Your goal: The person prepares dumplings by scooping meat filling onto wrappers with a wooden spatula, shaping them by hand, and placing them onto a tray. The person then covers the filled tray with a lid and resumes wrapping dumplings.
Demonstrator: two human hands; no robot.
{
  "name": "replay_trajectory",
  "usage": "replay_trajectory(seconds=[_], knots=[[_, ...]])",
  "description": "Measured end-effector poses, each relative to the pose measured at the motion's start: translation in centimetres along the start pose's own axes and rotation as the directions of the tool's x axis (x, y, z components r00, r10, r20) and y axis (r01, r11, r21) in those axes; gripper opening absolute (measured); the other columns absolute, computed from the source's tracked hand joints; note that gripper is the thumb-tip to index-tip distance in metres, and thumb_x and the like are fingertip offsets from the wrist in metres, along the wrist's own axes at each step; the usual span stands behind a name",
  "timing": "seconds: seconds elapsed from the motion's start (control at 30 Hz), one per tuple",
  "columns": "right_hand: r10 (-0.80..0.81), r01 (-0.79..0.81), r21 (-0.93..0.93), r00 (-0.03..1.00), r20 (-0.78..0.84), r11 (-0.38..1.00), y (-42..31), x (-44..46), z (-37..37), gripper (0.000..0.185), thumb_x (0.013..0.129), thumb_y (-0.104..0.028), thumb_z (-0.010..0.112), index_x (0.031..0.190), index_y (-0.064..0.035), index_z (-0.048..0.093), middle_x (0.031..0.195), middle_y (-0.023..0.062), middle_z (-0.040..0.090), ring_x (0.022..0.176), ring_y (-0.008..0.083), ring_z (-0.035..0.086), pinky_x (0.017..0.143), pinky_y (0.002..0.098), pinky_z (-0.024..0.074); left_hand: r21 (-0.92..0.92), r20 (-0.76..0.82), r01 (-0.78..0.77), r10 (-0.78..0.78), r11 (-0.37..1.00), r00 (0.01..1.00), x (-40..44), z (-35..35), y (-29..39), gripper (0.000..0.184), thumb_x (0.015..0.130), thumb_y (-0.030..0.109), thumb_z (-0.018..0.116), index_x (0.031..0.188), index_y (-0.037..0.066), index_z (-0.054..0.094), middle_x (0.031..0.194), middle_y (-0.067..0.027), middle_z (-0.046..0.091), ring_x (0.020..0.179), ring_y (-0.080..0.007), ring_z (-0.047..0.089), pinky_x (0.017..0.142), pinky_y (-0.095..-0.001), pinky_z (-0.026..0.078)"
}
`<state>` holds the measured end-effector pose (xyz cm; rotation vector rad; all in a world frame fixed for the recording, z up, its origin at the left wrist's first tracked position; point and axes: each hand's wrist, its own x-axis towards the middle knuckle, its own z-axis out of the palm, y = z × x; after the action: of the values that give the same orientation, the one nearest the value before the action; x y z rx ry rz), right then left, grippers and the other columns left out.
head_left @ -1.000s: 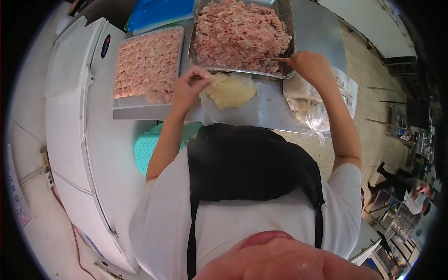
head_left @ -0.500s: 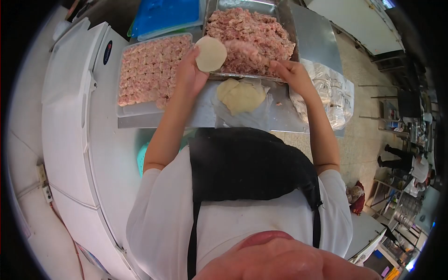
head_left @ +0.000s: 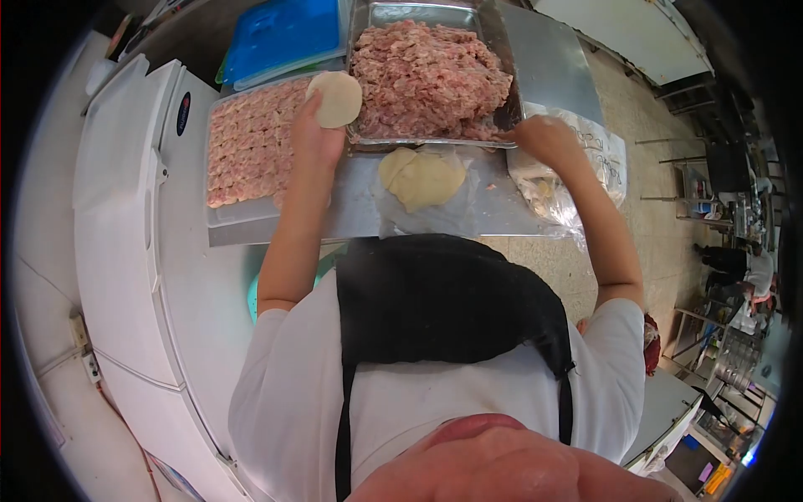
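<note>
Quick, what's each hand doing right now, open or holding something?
Left hand: holding a round dough wrapper.
Right hand: curled beside the metal tray; whether it grips anything cannot be told.

The round dough sheet (head_left: 336,99) is creamy white, the dough pile (head_left: 421,177) is pale yellow, and the big heap of meat (head_left: 431,79) is pink with whitish bits. The little lumps (head_left: 251,142) are pink too, in a pattern of rows. The lid (head_left: 280,38) is bright blue, the tabletop (head_left: 347,211) grey, the apron (head_left: 427,301) black and the shirt (head_left: 468,389) white.
</note>
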<state>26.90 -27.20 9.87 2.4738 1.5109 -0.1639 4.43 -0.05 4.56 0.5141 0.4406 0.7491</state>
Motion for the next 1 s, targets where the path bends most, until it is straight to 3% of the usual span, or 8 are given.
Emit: replay_trajectory(seconds=[0.13, 0.23, 0.37, 0.47, 0.5, 0.63, 0.93, 1.0], knots=[[-0.065, 0.061, 0.271, 0.998, 0.005, 0.961, 0.5, 0.0, -0.4, 0.042, 0.092, -0.04, 0.056, 0.084, -0.002, 0.07, 0.076, 0.0156, 0.068, 0.074, 0.0315, 0.067, 0.069, 0.0419, 0.0504, -0.045, -0.082, 0.027, -0.031, 0.999, 0.996, 0.0, -0.6, -2.0, 0.036, 0.1, 0.015, 0.041, 0.131, -0.002, 0.045, 0.13, -0.0172, 0.054, 0.122, -0.0321, 0.052, 0.105, -0.0456, 0.042], [-0.049, 0.068, 0.729, 0.998, -0.048, 0.681, 0.6, -0.6, -0.3, 0.043, 0.094, -0.041, 0.056, 0.089, -0.0013, 0.071, 0.064, 0.0084, 0.062, 0.063, 0.0213, 0.061, 0.063, 0.037, 0.0477, -0.12, -0.022, 0.091, -0.094, 0.989, 0.995, 0.5, -0.1, -4.4, 0.034, 0.1, 0.015, 0.04, 0.129, -0.002, 0.047, 0.129, -0.0175, 0.054, 0.122, -0.0323, 0.052, 0.105, -0.0464, 0.042], [0.054, -0.032, 0.93, 0.998, 0.013, 0.366, -0.7, 0.2, -1.6, 0.04, 0.097, -0.041, 0.054, 0.103, -0.0058, 0.072, 0.061, -0.0009, 0.048, 0.06, 0.0072, 0.046, 0.06, 0.0217, 0.0388, -0.206, 0.001, 0.239, -0.244, 0.949, 0.97, -1.0, 6.4, -6.7, 0.037, 0.102, 0.023, 0.035, 0.127, -0.001, 0.047, 0.128, -0.0184, 0.054, 0.12, -0.0338, 0.052, 0.105, -0.0502, 0.041], [0.127, 0.105, 0.937, 0.98, -0.154, 0.333, -2.7, 1.1, 0.3, 0.039, 0.097, -0.038, 0.055, 0.109, -0.0031, 0.069, 0.066, 0.001, 0.053, 0.063, 0.0088, 0.048, 0.062, 0.025, 0.0417, -0.232, 0.115, 0.276, -0.256, 0.933, 0.96, -0.6, 9.3, -8.3, 0.053, 0.101, 0.041, 0.034, 0.131, -0.001, 0.044, 0.134, -0.0191, 0.049, 0.124, -0.0364, 0.047, 0.108, -0.0525, 0.035], [0.115, 0.302, 0.819, 0.908, -0.403, 0.488, -3.5, 2.0, 1.5, 0.034, 0.097, -0.033, 0.056, 0.111, -0.0035, 0.067, 0.074, 0.0069, 0.061, 0.067, 0.018, 0.057, 0.066, 0.0323, 0.046, -0.253, 0.133, 0.289, -0.263, 0.923, 0.956, -0.5, 10.2, -8.3, 0.057, 0.1, 0.045, 0.034, 0.132, -0.001, 0.043, 0.135, -0.0192, 0.047, 0.126, -0.0367, 0.046, 0.109, -0.053, 0.034], [-0.076, 0.221, 0.453, 0.945, -0.317, 0.864, 1.4, -0.6, -1.0, 0.025, 0.093, -0.029, 0.058, 0.106, -0.0087, 0.067, 0.086, 0.0158, 0.064, 0.082, 0.0362, 0.062, 0.07, 0.0426, 0.049, -0.348, -0.003, 0.239, -0.256, 0.907, 0.967, 0.5, 9.8, -9.7, 0.073, 0.095, 0.06, 0.035, 0.137, 0.0, 0.04, 0.14, -0.0191, 0.043, 0.132, -0.0364, 0.039, 0.111, -0.0556, 0.027], [-0.199, 0.27, 0.154, 0.909, -0.366, 0.95, 4.9, -1.6, -3.9, 0.025, 0.093, -0.027, 0.056, 0.113, -0.0122, 0.061, 0.08, 0.0122, 0.06, 0.071, 0.0342, 0.061, 0.06, 0.0438, 0.0495, -0.246, 0.011, 0.126, -0.127, 0.961, 0.992, -1.0, 12.7, -11.0, 0.066, 0.094, 0.053, 0.046, 0.139, 0.005, 0.04, 0.146, -0.0181, 0.036, 0.132, -0.0405, 0.036, 0.109, -0.0601, 0.028], [-0.212, 0.372, 0.207, 0.816, -0.538, 0.905, 4.4, -1.4, -3.4, 0.025, 0.093, -0.027, 0.057, 0.113, -0.0115, 0.061, 0.079, 0.0116, 0.059, 0.071, 0.034, 0.062, 0.059, 0.0435, 0.0492, -0.216, -0.082, 0.065, -0.085, 0.974, 0.993, -1.1, 13.7, -11.3, 0.063, 0.092, 0.049, 0.051, 0.136, 0.005, 0.043, 0.145, -0.0179, 0.037, 0.132, -0.0402, 0.036, 0.109, -0.0613, 0.028]])
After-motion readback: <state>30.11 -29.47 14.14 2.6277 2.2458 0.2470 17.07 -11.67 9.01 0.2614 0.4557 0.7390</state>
